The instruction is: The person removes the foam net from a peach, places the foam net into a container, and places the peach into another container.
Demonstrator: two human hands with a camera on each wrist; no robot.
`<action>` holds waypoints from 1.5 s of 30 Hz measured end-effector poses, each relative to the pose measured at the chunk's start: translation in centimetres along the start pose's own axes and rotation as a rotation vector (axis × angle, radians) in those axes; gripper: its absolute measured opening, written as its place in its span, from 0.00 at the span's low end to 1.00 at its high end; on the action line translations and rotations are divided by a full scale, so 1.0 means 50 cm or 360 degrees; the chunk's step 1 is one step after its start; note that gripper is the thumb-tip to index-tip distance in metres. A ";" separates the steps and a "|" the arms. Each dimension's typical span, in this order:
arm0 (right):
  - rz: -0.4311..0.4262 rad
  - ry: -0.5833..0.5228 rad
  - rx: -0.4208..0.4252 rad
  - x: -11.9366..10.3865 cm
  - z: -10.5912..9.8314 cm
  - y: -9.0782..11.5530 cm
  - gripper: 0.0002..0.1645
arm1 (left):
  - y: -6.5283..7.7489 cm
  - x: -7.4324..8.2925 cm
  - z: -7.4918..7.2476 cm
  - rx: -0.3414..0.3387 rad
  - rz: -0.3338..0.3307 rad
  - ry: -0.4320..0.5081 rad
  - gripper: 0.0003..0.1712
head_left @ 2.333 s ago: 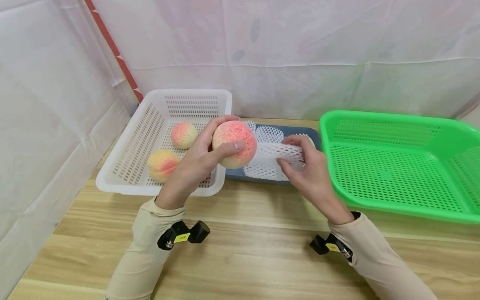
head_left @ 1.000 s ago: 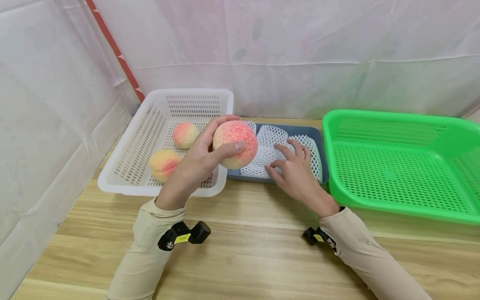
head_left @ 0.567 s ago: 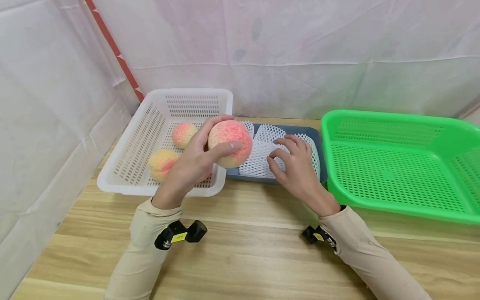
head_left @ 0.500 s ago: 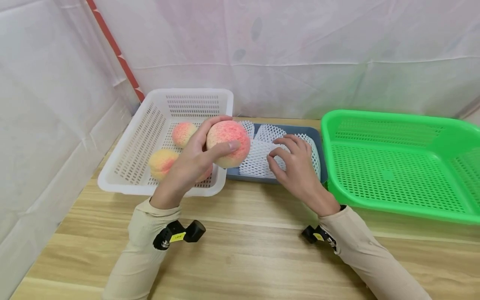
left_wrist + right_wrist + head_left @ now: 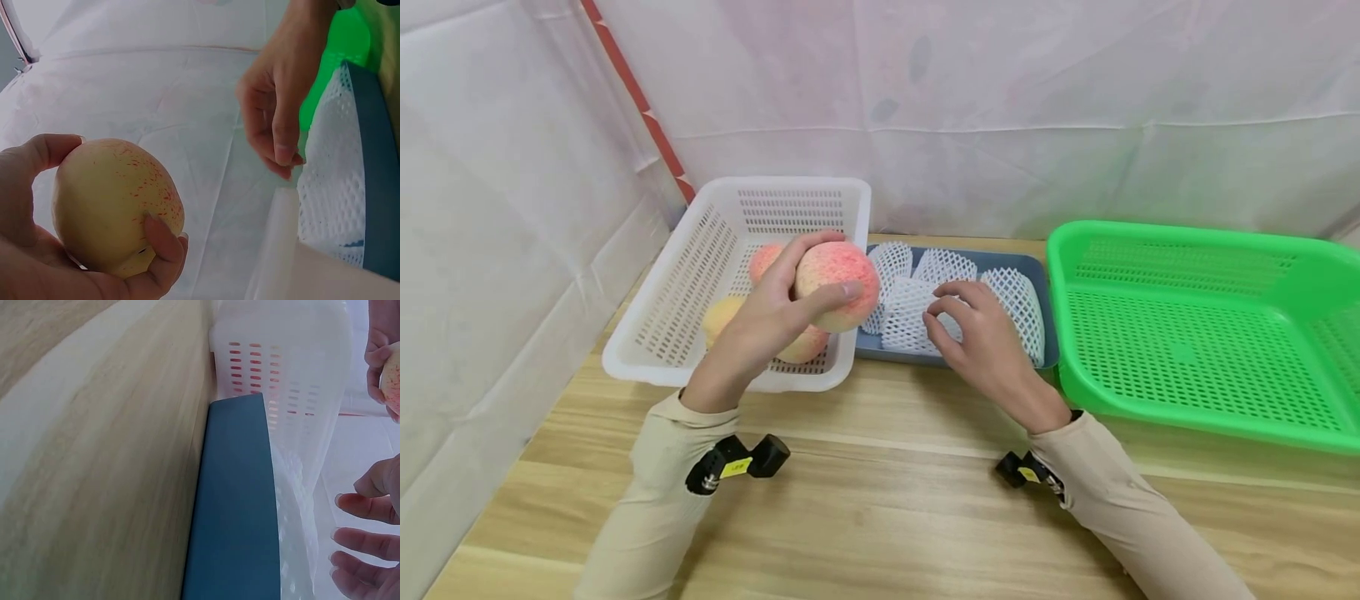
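A pink-and-cream peach point(image 5: 837, 287) is held by my left hand point(image 5: 748, 321), its thumb across the near side, over the right part of the white basket point(image 5: 625, 354). In the left wrist view the fingers wrap the pale side of the peach point(image 5: 106, 206). My right hand point(image 5: 992, 346) hovers above the blue tray point(image 5: 869, 343), its fingers loosely curled with nothing between them. White foam fruit nets point(image 5: 906, 321) lie in that tray, partly hidden under the right hand. More peaches point(image 5: 805, 344) sit in the white basket, partly covered by the left hand.
A green basket point(image 5: 1183, 423) stands at the right, close to the tray's right end. The white basket adjoins the tray on its left. Behind everything hangs a pale curtain point(image 5: 985, 125). All stands on a wooden table point(image 5: 880, 500).
The right hand pinched a foam net earlier; it let it go onto the tray and has since stayed over it. The left hand moved left with the peach, toward the white basket.
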State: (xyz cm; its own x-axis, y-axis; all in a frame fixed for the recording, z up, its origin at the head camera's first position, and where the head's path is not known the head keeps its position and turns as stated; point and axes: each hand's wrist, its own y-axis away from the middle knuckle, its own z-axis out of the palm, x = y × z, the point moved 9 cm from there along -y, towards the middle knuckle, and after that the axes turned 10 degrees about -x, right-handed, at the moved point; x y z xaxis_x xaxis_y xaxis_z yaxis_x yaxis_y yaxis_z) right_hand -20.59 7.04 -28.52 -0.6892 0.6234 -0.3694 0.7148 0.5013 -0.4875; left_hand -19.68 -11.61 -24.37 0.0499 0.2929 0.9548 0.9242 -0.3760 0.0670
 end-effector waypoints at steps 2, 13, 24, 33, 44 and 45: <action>0.0003 -0.0012 -0.0009 -0.003 0.002 -0.002 0.04 | 0.000 0.000 -0.005 0.0000 -0.0014 -0.0051 0.35; 0.0001 -0.0099 -0.0037 -0.045 0.020 -0.021 0.05 | -0.001 0.036 -0.050 0.0016 -0.0006 -0.0250 0.36; 0.0051 -0.0081 -0.0114 -0.088 0.060 -0.051 0.08 | -0.004 0.036 -0.065 -0.0045 -0.0062 -0.0503 0.35; 0.0310 0.0106 -0.0282 -0.094 0.097 -0.067 0.24 | -0.013 0.041 -0.065 -0.0084 -0.0107 -0.0675 0.37; 0.0457 0.0257 -0.0540 -0.100 0.122 -0.072 0.33 | -0.017 0.046 -0.077 -0.0093 -0.0009 -0.1124 0.43; 0.0452 0.0272 -0.0544 -0.100 0.122 -0.073 0.33 | -0.019 0.044 -0.083 -0.0078 -0.0009 -0.1190 0.43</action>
State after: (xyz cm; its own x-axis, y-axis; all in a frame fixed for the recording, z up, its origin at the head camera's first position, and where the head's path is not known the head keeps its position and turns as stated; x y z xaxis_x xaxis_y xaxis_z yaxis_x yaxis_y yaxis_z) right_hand -20.45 -1.57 -29.72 -0.4520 0.8397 -0.3009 0.8899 0.4477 -0.0874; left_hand -22.03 -14.27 -21.10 0.3055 0.8078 0.5041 0.9081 -0.4064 0.1009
